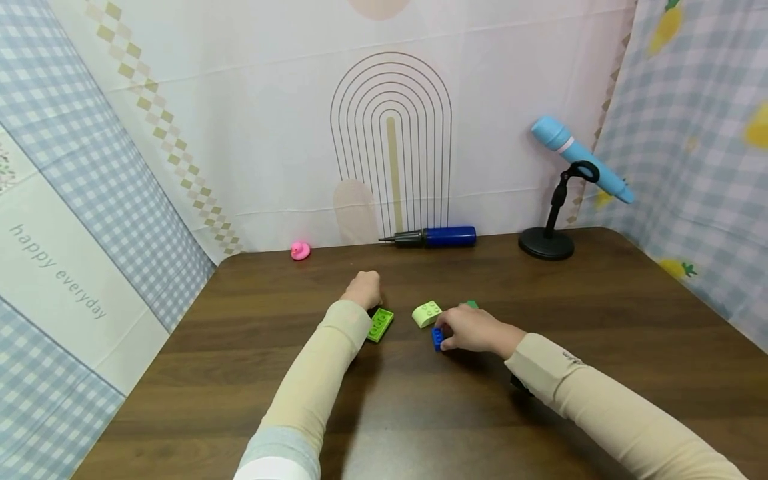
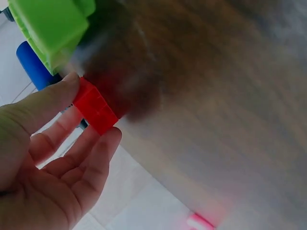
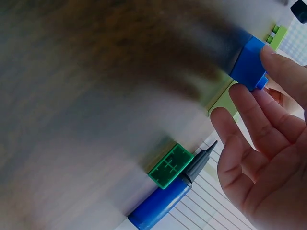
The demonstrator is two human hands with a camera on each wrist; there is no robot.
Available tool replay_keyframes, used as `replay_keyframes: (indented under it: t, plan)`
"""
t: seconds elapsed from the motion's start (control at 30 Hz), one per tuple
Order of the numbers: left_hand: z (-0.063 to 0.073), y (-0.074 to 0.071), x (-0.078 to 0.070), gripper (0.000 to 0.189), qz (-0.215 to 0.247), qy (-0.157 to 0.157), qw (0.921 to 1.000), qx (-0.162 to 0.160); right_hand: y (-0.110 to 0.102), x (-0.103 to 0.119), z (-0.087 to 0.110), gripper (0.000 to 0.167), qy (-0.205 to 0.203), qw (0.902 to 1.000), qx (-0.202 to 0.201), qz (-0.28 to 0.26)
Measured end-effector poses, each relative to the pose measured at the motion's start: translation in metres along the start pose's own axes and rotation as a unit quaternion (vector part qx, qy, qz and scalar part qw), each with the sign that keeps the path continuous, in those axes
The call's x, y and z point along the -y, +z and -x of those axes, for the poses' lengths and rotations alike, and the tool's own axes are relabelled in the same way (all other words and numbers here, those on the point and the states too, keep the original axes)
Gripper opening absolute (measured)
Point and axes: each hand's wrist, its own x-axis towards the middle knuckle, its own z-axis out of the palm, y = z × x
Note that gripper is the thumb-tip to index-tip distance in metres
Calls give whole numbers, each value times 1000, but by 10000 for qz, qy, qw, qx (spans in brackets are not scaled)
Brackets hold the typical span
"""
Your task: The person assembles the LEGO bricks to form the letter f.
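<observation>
My left hand (image 1: 363,290) holds a red toy brick (image 2: 96,106) between thumb and fingertips, low over the table; in the head view the hand hides this brick. Close to that wrist lies a lime green brick (image 1: 381,325), its hollow side up. My right hand (image 1: 474,328) pinches a blue brick (image 1: 437,339) at the tabletop, with the thumb on one side and fingertips on the other. Between the hands sits a pale green brick (image 1: 427,313) with a curved end. Behind the right hand a dark green brick (image 3: 171,166) shows its hollow underside.
Along the back edge of the brown table (image 1: 270,393) are a pink duck (image 1: 300,251), a blue hand pump (image 1: 449,237) and a light blue microphone (image 1: 591,163) on a black stand (image 1: 547,243). Part of a black object (image 1: 519,385) shows beneath the right sleeve.
</observation>
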Motion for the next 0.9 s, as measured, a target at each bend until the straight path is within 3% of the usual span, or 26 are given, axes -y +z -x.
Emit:
replay_keyframes:
  t: [0.13,0.4,0.47,0.7,0.9]
  plan:
    - [2,0,3,8,47,127,9999,20,1,1,-1,30,26,10000,9,-21]
    - [13,-4,-6,9,809,651,9940,351,-1,1,-1,31,112,9996,51,-258]
    - [18,-5,-9,6,984,855,9906,418,-1,1,-2,30,106,9996,67,-265]
    - [32,-4,-18,24,1465,1392,9763,781,-1,0,-4,31,88,9992,129,-380]
    - [41,1,-24,27,1827,1601,9650,990,-2,0,-5,32,74,9990,156,-416]
